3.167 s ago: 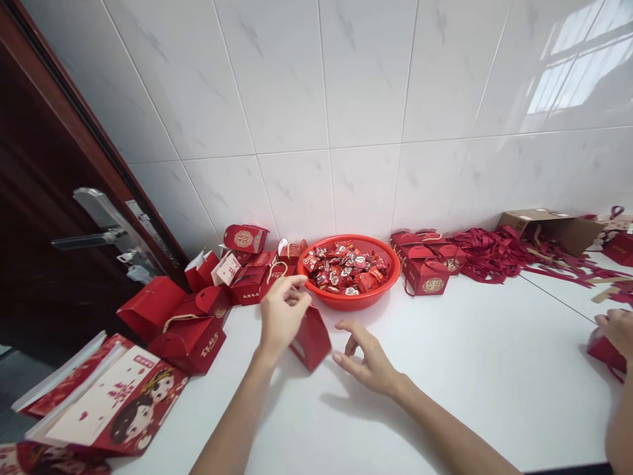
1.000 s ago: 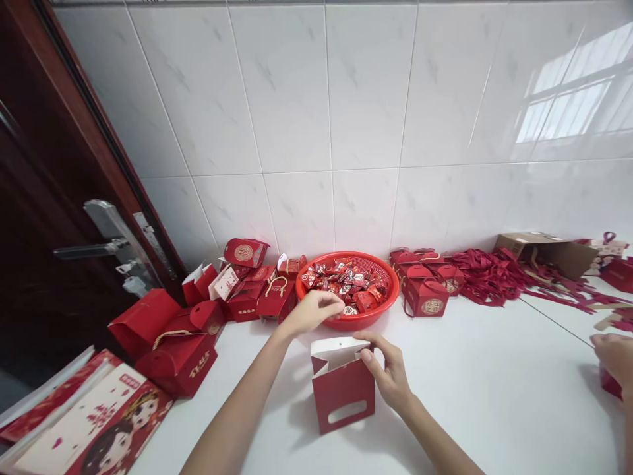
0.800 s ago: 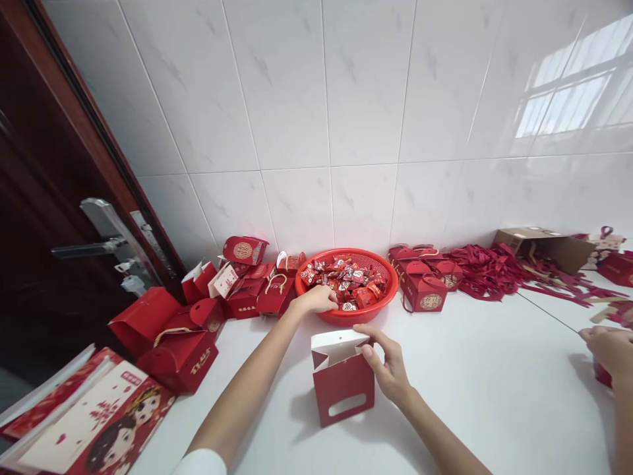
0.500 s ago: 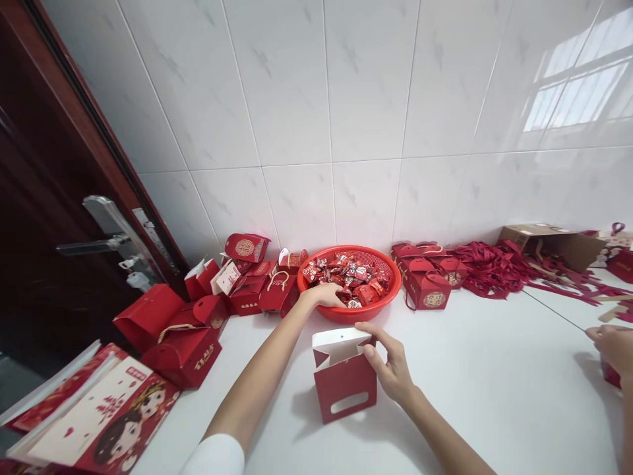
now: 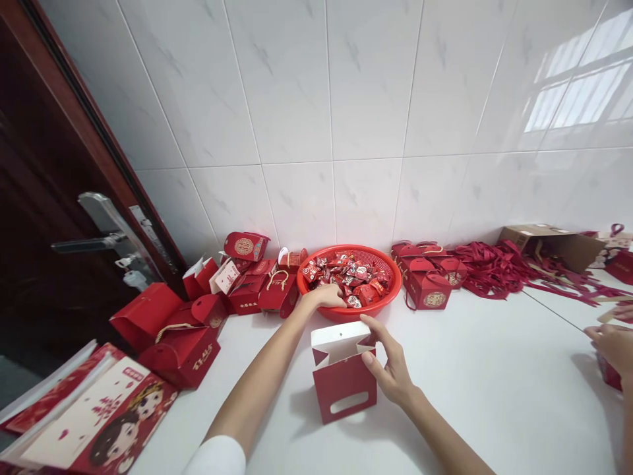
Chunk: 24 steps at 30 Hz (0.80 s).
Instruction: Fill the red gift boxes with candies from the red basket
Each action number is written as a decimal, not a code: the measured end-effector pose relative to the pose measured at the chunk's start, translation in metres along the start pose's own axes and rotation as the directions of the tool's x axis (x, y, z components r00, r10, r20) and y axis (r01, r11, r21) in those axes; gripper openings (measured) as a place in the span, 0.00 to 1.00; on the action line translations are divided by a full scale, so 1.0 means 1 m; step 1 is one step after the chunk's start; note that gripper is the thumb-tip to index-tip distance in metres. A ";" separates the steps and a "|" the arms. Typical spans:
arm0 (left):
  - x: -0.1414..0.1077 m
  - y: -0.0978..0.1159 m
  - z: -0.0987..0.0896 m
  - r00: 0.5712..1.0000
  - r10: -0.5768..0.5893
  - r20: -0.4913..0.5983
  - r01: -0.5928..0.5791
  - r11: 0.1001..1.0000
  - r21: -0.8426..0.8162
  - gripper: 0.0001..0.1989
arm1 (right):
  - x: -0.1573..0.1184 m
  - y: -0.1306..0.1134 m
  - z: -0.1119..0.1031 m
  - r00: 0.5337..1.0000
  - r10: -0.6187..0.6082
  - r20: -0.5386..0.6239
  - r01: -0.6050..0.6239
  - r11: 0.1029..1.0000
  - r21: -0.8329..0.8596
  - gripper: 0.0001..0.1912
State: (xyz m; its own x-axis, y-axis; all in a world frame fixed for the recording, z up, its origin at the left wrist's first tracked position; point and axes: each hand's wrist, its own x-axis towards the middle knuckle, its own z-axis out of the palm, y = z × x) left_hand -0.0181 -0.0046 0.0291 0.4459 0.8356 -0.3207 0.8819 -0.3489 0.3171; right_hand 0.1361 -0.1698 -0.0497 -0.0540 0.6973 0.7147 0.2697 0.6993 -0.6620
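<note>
My left hand (image 5: 329, 296) reaches into a red plastic basket (image 5: 393, 280) heaped with wrapped candies (image 5: 361, 272). Its fingertips dip among the candies, so whether they grip any is hidden. In front of the basket stands a red paper gift box (image 5: 346, 388), open at the top, with a white inside and an oval cutout low on its near side. My right hand (image 5: 390, 363) grips the box's upper right edge, thumb on the near side and fingers around the far side.
Red gift boxes (image 5: 185, 349) crowd the left, beside illustrated paper bags (image 5: 99, 422). More red boxes (image 5: 429, 290) stand right of the basket, then dark red ribbons (image 5: 494, 267) and a cardboard box (image 5: 544, 241). Another person's hand (image 5: 613, 346) is at the far right. A tiled wall stands behind.
My left hand stays in the basket with little movement. The fingers of my right hand lift slightly at the box's top edge. The other person's hands shift slightly.
</note>
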 end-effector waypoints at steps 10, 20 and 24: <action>-0.003 0.007 0.000 0.996 0.022 -0.091 -0.032 0.994 -0.109 0.15 | -0.003 0.008 0.002 0.999 0.052 -0.014 -0.051 0.998 0.031 0.26; -0.002 0.009 0.001 0.997 0.018 -0.069 -0.025 0.994 -0.103 0.12 | -0.003 0.011 0.001 0.999 0.052 0.007 -0.052 0.995 0.081 0.28; 0.003 0.011 -0.001 0.999 0.043 -0.014 -0.043 0.999 -0.028 0.10 | -0.003 0.011 0.001 0.999 0.037 0.008 -0.038 0.995 0.088 0.28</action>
State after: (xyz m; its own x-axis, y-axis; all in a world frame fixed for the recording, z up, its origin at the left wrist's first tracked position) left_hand -0.0073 -0.0054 0.0324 0.4808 0.8259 -0.2943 0.8573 -0.3725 0.3553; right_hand 0.1382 -0.1638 -0.0598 -0.0516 0.7242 0.6876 0.1859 0.6835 -0.7059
